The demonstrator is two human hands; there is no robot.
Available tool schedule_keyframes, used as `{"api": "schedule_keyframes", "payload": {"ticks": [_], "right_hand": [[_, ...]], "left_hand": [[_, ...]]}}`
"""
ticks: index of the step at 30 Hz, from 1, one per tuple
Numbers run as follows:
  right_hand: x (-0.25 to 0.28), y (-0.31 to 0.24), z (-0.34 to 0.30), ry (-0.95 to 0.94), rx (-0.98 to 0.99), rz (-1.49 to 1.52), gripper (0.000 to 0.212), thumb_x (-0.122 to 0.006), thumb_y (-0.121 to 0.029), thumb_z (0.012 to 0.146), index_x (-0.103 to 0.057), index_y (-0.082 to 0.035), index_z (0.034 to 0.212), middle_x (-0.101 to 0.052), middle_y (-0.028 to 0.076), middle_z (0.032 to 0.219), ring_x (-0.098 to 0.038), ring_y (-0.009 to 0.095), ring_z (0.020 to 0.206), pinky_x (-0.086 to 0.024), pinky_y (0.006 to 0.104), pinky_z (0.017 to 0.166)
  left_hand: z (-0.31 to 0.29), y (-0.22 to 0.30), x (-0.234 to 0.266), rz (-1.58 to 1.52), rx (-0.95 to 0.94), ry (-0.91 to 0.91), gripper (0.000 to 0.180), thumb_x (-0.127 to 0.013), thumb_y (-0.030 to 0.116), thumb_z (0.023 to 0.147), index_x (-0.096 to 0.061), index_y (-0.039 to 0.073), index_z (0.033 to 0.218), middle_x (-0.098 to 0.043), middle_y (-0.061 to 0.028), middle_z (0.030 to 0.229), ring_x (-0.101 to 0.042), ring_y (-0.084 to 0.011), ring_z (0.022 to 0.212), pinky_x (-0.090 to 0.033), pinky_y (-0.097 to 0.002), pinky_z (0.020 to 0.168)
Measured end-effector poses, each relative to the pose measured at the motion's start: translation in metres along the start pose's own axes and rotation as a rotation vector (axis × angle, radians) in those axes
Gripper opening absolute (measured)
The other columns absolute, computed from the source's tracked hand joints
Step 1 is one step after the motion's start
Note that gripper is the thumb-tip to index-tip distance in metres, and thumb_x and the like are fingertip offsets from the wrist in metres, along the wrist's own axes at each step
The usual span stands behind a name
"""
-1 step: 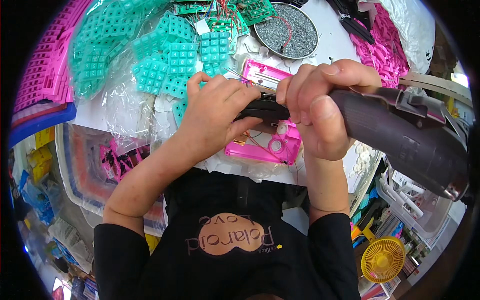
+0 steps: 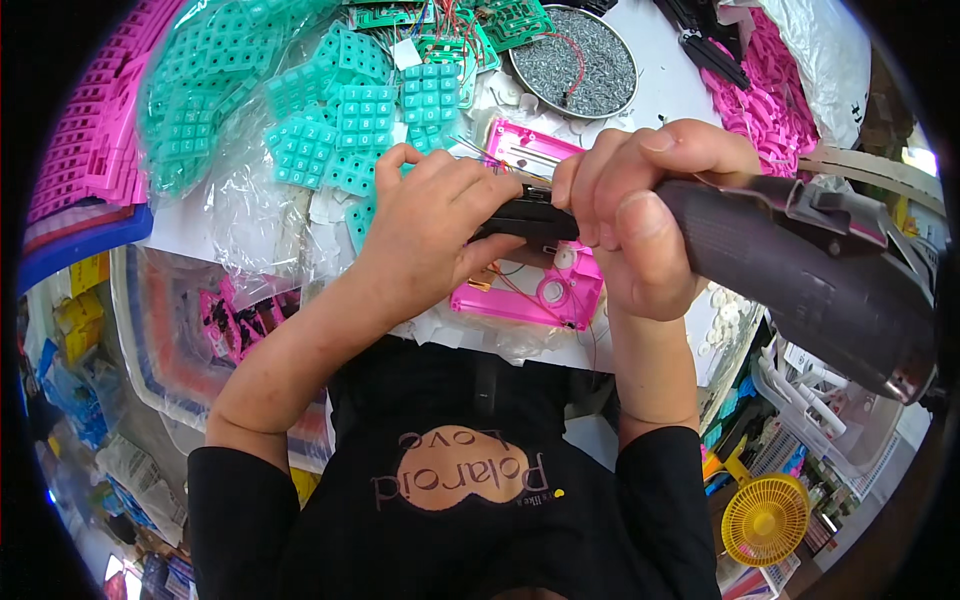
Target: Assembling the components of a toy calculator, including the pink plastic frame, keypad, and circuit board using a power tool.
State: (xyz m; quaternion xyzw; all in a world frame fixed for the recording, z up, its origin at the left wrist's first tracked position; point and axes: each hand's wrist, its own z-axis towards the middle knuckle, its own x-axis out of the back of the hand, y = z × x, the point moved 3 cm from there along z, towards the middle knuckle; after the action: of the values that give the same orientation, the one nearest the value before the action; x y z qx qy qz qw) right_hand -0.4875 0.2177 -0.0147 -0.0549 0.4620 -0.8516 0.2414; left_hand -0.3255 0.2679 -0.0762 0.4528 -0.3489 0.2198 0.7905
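Gripping a dark tool (image 2: 800, 265), the right hand (image 2: 640, 220) hangs near a pink casing (image 2: 520, 308). The left hand (image 2: 425, 220) pinches what seems a black part (image 2: 540, 218).

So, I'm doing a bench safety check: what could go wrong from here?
The dark handheld tool in the right grip is angled toward the left grip, so a slip might injure it; the tool's front end is hidden. The loose wires in the pink casing lie near the black piece at the left grip and could get pinched or snagged.
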Motion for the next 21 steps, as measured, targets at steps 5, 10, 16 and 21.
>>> {"api": "schedule_keyframes", "payload": {"ticks": [5, 10, 16, 21], "right_hand": [[-0.005, 0.0, 0.0, -0.035, -0.018, -0.072, 0.027, -0.064, -0.012, 0.097, -0.044, -0.004, 0.113, -0.05, 0.005, 0.066, -0.049, 0.015, 0.055, -0.051, 0.0369, 0.06], [-0.013, 0.004, 0.01, -0.141, 0.008, -0.074, 0.025, -0.067, -0.009, 0.095, -0.045, -0.004, 0.105, -0.053, 0.006, 0.067, -0.052, 0.015, 0.055, -0.053, 0.0353, 0.058], [-0.004, -0.004, 0.004, -0.188, -0.037, -0.279, 0.042, -0.072, -0.013, 0.093, -0.044, 0.0, 0.122, -0.061, 0.011, 0.077, -0.06, 0.019, 0.067, -0.057, 0.0384, 0.068], [0.027, -0.021, -0.011, 0.134, -0.083, -0.132, 0.085, -0.084, -0.015, 0.078, -0.036, -0.002, 0.146, -0.059, 0.019, 0.124, -0.058, 0.027, 0.114, -0.052, 0.044, 0.09]], "left_hand": [[-0.001, 0.001, -0.001, -0.018, -0.038, 0.064, 0.044, -0.082, 0.026, 0.078, -0.064, 0.016, 0.117, -0.064, 0.0004, 0.103, -0.059, -0.0213, 0.098, -0.031, -0.0484, 0.096], [-0.003, -0.003, -0.003, -0.041, -0.085, 0.073, 0.044, -0.082, 0.021, 0.076, -0.064, 0.015, 0.116, -0.063, 0.0004, 0.104, -0.059, -0.0217, 0.1, -0.032, -0.0486, 0.097], [-0.004, 0.001, -0.001, -0.044, -0.067, 0.063, 0.043, -0.082, 0.021, 0.076, -0.064, 0.015, 0.115, -0.064, 0.001, 0.108, -0.059, -0.0222, 0.104, -0.031, -0.0508, 0.1], [0.001, -0.003, -0.001, -0.045, -0.087, 0.047, 0.044, -0.082, 0.026, 0.076, -0.064, 0.014, 0.114, -0.066, -0.0003, 0.112, -0.056, -0.0257, 0.116, -0.028, -0.0536, 0.104]]}}
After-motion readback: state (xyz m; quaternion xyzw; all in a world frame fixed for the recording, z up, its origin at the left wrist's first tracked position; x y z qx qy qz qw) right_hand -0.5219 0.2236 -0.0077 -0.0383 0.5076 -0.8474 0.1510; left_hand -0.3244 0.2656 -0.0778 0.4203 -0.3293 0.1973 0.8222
